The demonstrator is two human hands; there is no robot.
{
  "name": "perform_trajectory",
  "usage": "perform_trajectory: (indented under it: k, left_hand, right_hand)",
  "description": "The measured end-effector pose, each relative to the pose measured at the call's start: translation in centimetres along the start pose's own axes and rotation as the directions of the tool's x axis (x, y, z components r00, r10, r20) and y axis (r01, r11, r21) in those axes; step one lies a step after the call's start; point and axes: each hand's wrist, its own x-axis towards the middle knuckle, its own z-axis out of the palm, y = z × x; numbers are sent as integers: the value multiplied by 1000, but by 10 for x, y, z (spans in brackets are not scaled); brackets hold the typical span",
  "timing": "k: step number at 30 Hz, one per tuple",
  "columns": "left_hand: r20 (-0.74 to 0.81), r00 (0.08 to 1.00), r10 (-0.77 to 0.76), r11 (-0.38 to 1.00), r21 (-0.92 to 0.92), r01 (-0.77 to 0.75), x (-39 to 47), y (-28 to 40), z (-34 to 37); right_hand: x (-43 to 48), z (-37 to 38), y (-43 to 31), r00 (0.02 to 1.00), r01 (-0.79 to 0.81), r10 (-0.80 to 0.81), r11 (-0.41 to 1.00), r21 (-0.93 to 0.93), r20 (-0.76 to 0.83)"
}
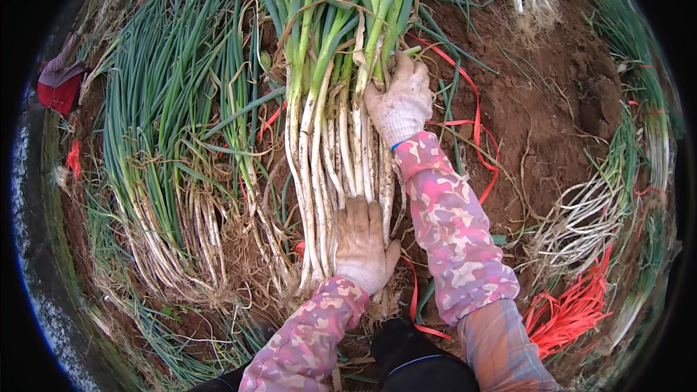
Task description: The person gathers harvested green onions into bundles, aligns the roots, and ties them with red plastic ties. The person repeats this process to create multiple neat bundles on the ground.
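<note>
A thick bunch of green onions [313,136] lies in front of me, its green leaves pointing away and its white stalks and roots towards me. My left hand [362,245], in a soiled knit work glove, rests flat on the lower white stalks with its thumb spread out. Higher up, my gloved right hand [403,95] grips the bunch's right side, where the stalks turn green. Its fingertips are partly hidden among the stems. A red plastic strip [476,103] runs over the soil on the right, and parts of red strip also show beside the bunch's left edge.
More green onions [163,120] lie in a wide row at left. At right are a smaller pile of onions [585,212], a heap of red strips [572,310] and tied bundles [656,136]. Another person [60,79] is at far left. My dark-clad leg [414,359] is below.
</note>
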Motion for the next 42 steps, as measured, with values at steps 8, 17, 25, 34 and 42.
perform_trajectory:
  k: [8, 17, 25, 34, 42]
  left_hand:
    - [-6, 1000, -20, 999, -46, 20, 2, 2, -6]
    - [-89, 995, 33, 999, -37, -37, 2, 0, -9]
    - [14, 1000, -3, 994, -108, 5, 0, -3, -7]
    - [-125, 991, 39, 991, -120, -54, -4, -7, 8]
    - [-95, 995, 29, 989, -139, -42, -3, -8, 8]
  right_hand:
    - [31, 1, -6, 999, 41, -41, 999, -10, 6]
    - [111, -49, -1, 699, -301, -158, 820, 487, 698]
    - [128, -21, 5, 578, -544, -179, 643, 539, 796]
    - [123, -31, 18, 561, -652, -377, 347, 674, 737]
    - [113, -30, -7, 895, -95, -139, 869, 486, 423]
